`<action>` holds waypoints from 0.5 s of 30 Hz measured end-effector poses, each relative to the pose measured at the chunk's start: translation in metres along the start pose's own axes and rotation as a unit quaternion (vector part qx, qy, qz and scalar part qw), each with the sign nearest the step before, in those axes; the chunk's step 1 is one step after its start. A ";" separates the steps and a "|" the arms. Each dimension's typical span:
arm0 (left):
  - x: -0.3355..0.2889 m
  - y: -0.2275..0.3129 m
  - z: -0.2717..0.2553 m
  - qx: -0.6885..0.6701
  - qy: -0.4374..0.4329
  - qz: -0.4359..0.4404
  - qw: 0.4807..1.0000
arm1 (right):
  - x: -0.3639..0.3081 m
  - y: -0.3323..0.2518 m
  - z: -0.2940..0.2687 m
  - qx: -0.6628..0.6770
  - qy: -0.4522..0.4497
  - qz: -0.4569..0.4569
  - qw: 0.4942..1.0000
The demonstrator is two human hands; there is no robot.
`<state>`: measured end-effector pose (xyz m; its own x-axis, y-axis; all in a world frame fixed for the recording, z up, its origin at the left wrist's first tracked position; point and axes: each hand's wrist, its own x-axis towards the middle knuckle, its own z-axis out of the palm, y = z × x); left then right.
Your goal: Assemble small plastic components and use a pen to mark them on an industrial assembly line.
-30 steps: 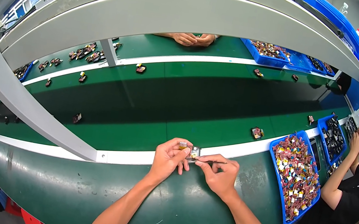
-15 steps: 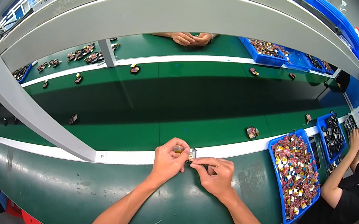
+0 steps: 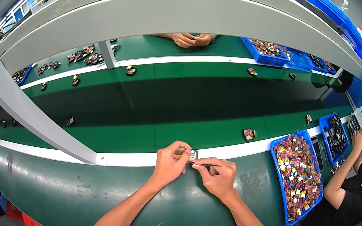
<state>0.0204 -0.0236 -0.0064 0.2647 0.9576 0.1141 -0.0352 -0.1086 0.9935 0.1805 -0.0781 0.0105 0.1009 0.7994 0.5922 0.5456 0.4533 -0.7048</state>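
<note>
Above the near edge of the bench, my left hand [image 3: 172, 162] is closed on a small electronic assembly [image 3: 193, 155] with a pale, squarish face. Much of that part is hidden by the fingers. My right hand [image 3: 219, 178] pinches a thin dark pointed tool, which looks like tweezers [image 3: 215, 165]. Its tip meets the assembly beside my left thumb. Both wrists hover over the green bench top [image 3: 128, 200], just in front of the white rail [image 3: 130, 158].
A blue tray [image 3: 289, 222] heaped with small wired parts stands at my right; a second blue tray [image 3: 334, 136] holds black pieces. Beyond the rail runs a green conveyor belt [image 3: 200, 138] carrying scattered assemblies [image 3: 249, 134]. A grey shelf beam [image 3: 197, 13] spans overhead. Co-workers' hands [image 3: 359, 139] work nearby.
The assemblies on the belt have shifted slightly to the left. My hands keep nearly the same place, with the tool's tip still at the part.
</note>
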 end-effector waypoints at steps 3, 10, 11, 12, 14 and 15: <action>-0.001 0.002 0.001 0.017 0.004 0.001 1.000 | -0.002 0.001 0.001 0.005 0.006 0.001 1.000; -0.002 0.003 0.000 0.017 -0.004 -0.003 1.000 | -0.001 0.002 0.001 0.005 0.003 -0.003 1.000; -0.002 0.005 0.000 0.019 -0.012 -0.013 1.000 | -0.001 0.002 0.001 0.004 0.007 -0.004 1.000; -0.001 0.006 0.000 0.019 -0.012 -0.013 1.000 | -0.001 0.003 0.001 0.004 0.012 -0.004 1.000; 0.000 0.008 -0.001 -0.003 -0.032 -0.035 0.999 | 0.000 0.004 0.001 0.006 0.013 -0.003 1.000; 0.000 0.008 -0.002 -0.003 -0.032 -0.036 0.999 | 0.000 0.004 0.001 0.008 0.015 -0.002 1.000</action>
<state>0.0183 -0.0241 0.0012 0.3277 0.9438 0.0431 -0.0189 -0.0391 0.9991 0.1823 -0.0761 0.0074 0.1242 0.7858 0.6058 0.5327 0.4623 -0.7089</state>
